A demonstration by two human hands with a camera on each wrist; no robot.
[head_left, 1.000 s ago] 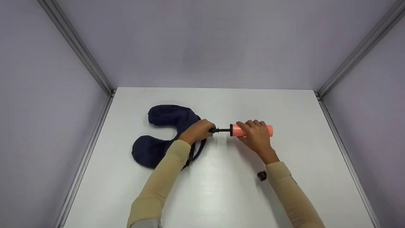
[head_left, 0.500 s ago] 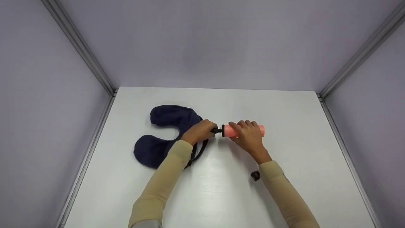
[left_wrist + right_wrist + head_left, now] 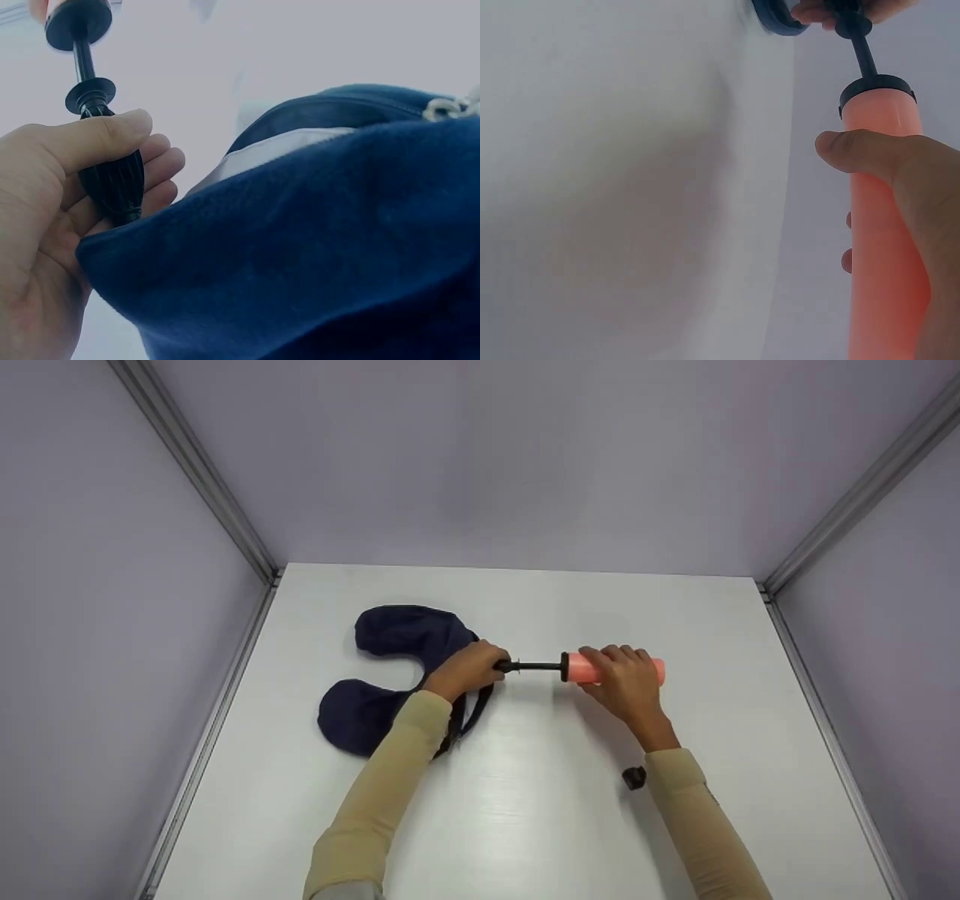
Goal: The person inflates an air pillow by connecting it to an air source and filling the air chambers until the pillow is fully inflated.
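A dark blue U-shaped neck pillow (image 3: 390, 675) lies on the white table (image 3: 525, 810), left of centre. My left hand (image 3: 469, 667) grips the black ribbed handle (image 3: 112, 180) of a hand pump at the pillow's edge. The black rod (image 3: 534, 666) stretches rightward to the pink pump barrel (image 3: 611, 670), which my right hand (image 3: 626, 686) holds from above, thumb curled round it (image 3: 877, 225). In the left wrist view the pillow's blue fabric (image 3: 315, 247) fills the lower right.
A small black cap (image 3: 634, 777) lies on the table beside my right forearm. Pale purple walls with metal corner rails (image 3: 202, 480) close off the table on the left, back and right.
The right hand pushed the pink barrel left toward the handle, then pulled it back right, baring more of the black rod. The left hand stayed at the pillow.
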